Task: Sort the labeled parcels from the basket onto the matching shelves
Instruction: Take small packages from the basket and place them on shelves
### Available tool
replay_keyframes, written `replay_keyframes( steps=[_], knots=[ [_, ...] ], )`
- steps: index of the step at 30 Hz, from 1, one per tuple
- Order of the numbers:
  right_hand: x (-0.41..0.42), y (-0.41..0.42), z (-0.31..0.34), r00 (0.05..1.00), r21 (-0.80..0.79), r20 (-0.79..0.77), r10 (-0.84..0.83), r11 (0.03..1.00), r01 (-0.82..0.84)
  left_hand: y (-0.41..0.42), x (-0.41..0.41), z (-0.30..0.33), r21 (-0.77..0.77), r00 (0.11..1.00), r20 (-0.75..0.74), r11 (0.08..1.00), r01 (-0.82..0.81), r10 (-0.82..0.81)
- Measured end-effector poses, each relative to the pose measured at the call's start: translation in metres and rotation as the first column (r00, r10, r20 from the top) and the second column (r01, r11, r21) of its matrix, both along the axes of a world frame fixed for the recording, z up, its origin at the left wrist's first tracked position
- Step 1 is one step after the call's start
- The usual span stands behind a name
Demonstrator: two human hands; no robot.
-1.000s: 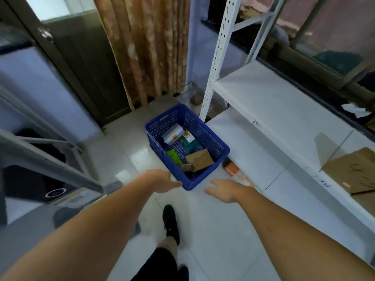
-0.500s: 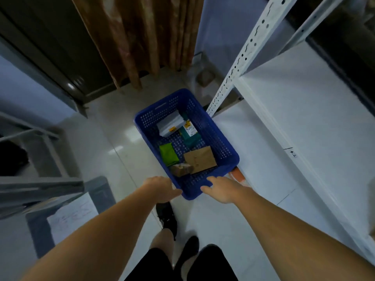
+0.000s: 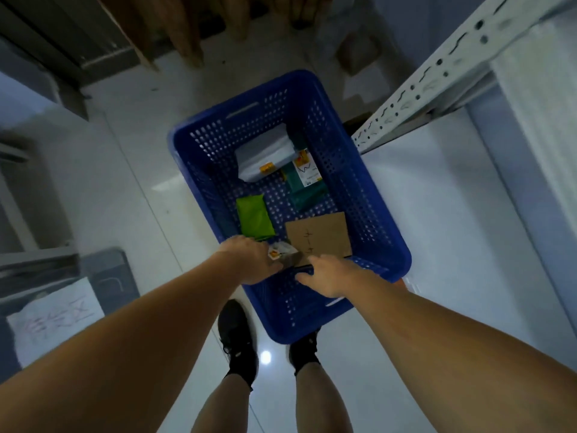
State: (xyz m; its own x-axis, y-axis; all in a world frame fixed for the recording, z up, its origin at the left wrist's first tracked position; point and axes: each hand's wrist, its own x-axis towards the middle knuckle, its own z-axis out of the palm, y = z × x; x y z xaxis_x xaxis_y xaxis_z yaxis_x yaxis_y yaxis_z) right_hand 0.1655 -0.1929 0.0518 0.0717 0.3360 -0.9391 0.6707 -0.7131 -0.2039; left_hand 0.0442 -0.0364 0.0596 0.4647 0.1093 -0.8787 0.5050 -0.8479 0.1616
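A blue plastic basket (image 3: pixel 371 195) stands on the floor at my feet. Inside lie a white mailer (image 3: pixel 265 156), a teal packet with a white label (image 3: pixel 307 182), a green pouch (image 3: pixel 253 220), a brown cardboard envelope (image 3: pixel 321 237) and a small brown parcel with a label (image 3: pixel 285 254). My left hand (image 3: pixel 249 260) reaches over the near rim, and its curled fingers hold the left end of the small parcel. My right hand (image 3: pixel 326 276) lies over the near rim just right of that parcel, fingers fairly straight, thumb close to the parcel.
A white metal shelf upright (image 3: pixel 437 79) and lower shelf board (image 3: pixel 452 214) stand right of the basket. A grey bin with a handwritten paper sign (image 3: pixel 56 320) sits at the left. Brown curtains (image 3: pixel 184 29) hang behind. My black shoes (image 3: pixel 237 339) touch the basket's near side.
I have stepped up to the basket and now look straight down. Both hands moved from in front of the rim to over it. The left hand has closed on the small parcel.
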Motion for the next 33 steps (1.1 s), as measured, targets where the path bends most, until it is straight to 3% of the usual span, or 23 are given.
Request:
replay_keyframes(
  steps=[5, 9, 14, 20, 25, 31, 33],
  knots=[
    [0.013, 0.022, -0.116, 0.994, 0.027, -0.102, 0.047, 0.999, -0.044, 0.018, 0.031, -0.117, 0.015, 0.997, -0.077, 1.000, 0.017, -0.016],
    [0.014, 0.035, -0.198, 0.990, 0.004, -0.083, 0.113, 0.994, -0.114, 0.031, 0.044, -0.188, 0.050, 0.988, -0.150, 0.998, 0.043, -0.035],
    [0.012, 0.043, -0.259, 0.975, 0.115, -0.060, 0.214, 0.972, -0.206, 0.047, 0.051, -0.256, 0.111, 0.983, -0.177, 0.991, 0.076, -0.055],
    [-0.003, 0.039, -0.309, 0.889, 0.213, -0.112, 0.444, 0.885, -0.415, 0.066, 0.048, -0.325, 0.253, 0.988, -0.153, 0.967, 0.038, 0.002],
    [-0.012, 0.034, -0.331, 0.880, 0.291, -0.063, 0.472, 0.852, -0.436, 0.080, 0.048, -0.357, 0.301, 0.971, 0.073, 0.923, -0.238, 0.227],
    [-0.010, 0.028, -0.315, 0.931, 0.285, -0.087, 0.356, 0.904, -0.319, 0.080, 0.050, -0.364, 0.387, 0.994, -0.021, 0.918, -0.087, 0.103],
    [-0.005, 0.027, -0.303, 0.947, 0.281, -0.086, 0.310, 0.919, -0.275, 0.074, 0.050, -0.358, 0.375, 0.987, -0.148, 0.927, -0.006, 0.066]
  ],
)
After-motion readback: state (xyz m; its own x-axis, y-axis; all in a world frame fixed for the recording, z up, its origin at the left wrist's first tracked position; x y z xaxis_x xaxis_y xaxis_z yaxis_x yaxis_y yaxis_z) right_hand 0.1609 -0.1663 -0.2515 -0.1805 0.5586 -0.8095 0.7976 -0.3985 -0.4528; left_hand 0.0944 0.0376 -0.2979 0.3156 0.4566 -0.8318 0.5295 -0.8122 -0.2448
